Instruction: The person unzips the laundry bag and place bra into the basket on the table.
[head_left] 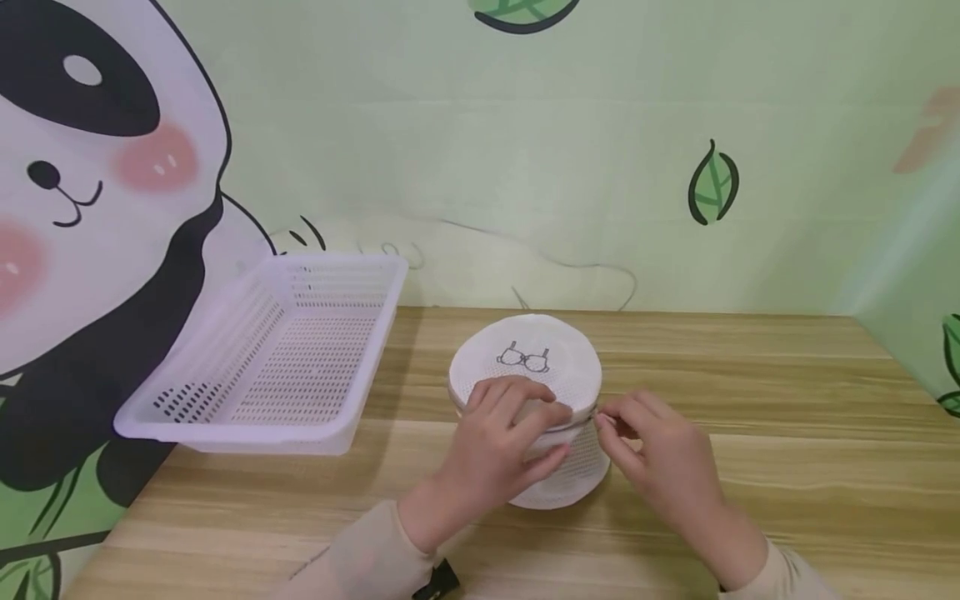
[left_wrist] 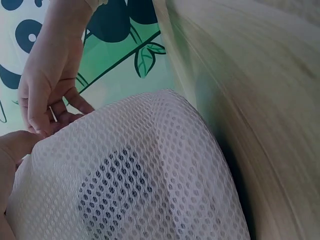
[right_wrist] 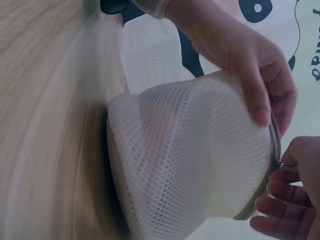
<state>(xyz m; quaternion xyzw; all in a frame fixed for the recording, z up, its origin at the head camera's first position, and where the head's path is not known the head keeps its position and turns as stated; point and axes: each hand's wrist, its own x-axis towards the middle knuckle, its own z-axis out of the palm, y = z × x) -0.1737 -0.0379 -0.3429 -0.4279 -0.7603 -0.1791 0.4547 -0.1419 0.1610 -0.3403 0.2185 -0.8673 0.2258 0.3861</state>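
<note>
Mesh laundry bag [head_left: 536, 392], center frame, looks light and soft; left hand [head_left: 504, 446] grips its top, right hand [head_left: 660, 454] pinches the zipper pull [right_wrist: 278, 163].

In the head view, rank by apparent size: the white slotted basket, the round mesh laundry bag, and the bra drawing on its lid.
1. White slotted basket, clearly largest.
2. Round mesh laundry bag, partly covered by the left hand and right hand.
3. Bra drawing, smallest.
</note>
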